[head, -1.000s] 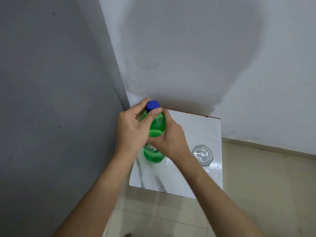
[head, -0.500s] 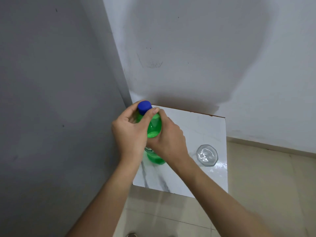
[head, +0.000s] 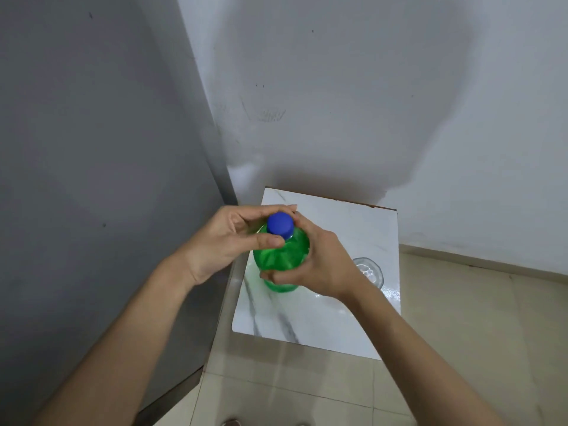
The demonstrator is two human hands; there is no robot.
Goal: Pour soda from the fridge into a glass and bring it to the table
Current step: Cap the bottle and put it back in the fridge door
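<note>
- At frame centre, green soda bottle [head: 281,256] is held upright over white marbled tabletop [head: 353,229]; whether base touches can't be told.
- Right hand [head: 316,265] is wrapped tight round the body; left hand [head: 227,241] is curled w/ fingertips pinching blue cap [head: 279,223].
- Judged: thin plastic, squashy, maybe damp & slippery — best gripped low on body, not squeezed.
- Empty glass [head: 368,272], centre-right, near bottle: fragile, to be taken by its sides.

Two bare forearms, seemingly no sleeves.
</note>
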